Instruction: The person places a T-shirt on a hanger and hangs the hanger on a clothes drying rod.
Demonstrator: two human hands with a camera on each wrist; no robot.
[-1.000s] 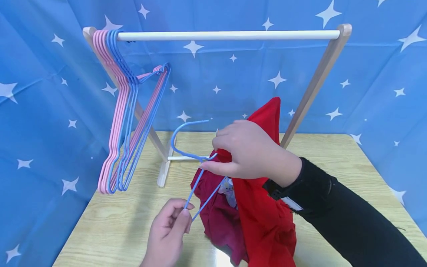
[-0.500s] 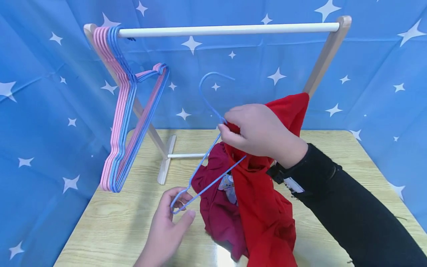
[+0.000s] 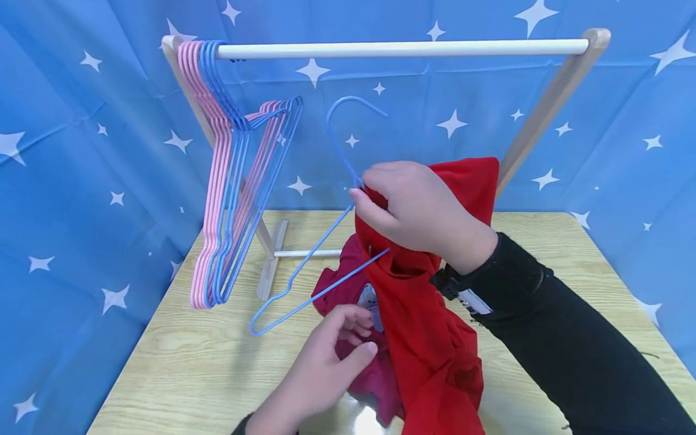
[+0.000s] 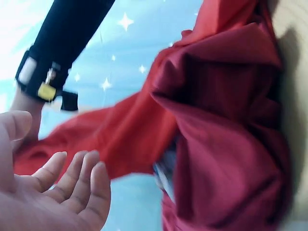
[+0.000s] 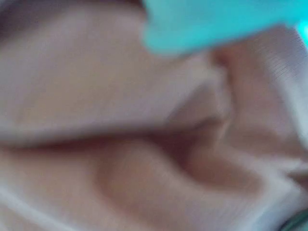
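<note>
My right hand pinches a blue wire hanger just below its hook, together with the gathered edge of a red garment. The hanger's right side is hidden in the red cloth; its left corner hangs free. Lower down, my left hand holds nothing, its fingers loosely bent in front of a dark red garment bunched on the table. In the left wrist view those fingers are spread apart from the dark red folds. Blurred cloth fills most of the right wrist view.
A rack with a white rail and wooden posts stands behind the hands. Several pink hangers and blue hangers hang at its left end. Bluish patterned cloth shows between the garments. Blue star-patterned fabric surrounds the wooden table.
The hanger has risen and its hook now stands higher, beside the red cloth. My left hand has let go of the hanger's left corner and moved right, toward the dark red garment.
</note>
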